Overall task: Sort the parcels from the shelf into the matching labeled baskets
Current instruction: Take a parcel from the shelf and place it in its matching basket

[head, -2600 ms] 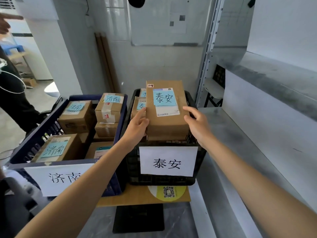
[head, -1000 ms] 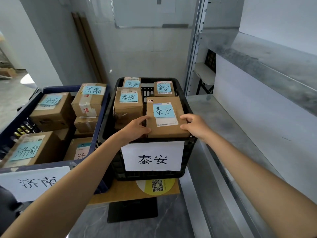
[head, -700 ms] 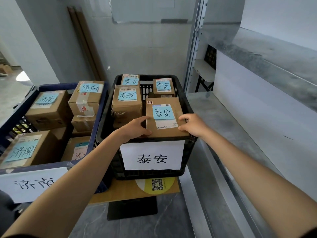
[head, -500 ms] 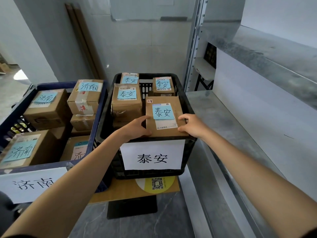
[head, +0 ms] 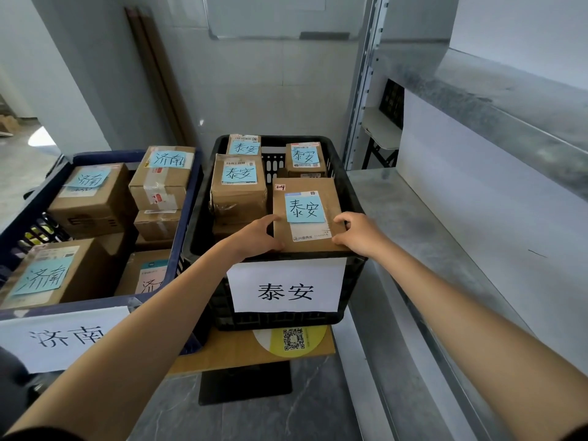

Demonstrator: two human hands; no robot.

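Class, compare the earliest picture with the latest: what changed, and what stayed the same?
The held parcel came down from above the black basket into its front right corner. The left hand and right hand still grip its sides. The other parcels and the blue basket stayed put.

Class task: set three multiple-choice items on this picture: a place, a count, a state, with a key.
1. Where in the black basket does the held parcel lie? A. front right B. back left C. middle
2. How many blue 泰安 notes show inside it? A. two B. four C. seven
3. The left hand and right hand: A. hold the parcel B. hang free C. point upward
Key: A, it lies against the near right corner; B, four notes are readable; A, each hand grips one side.
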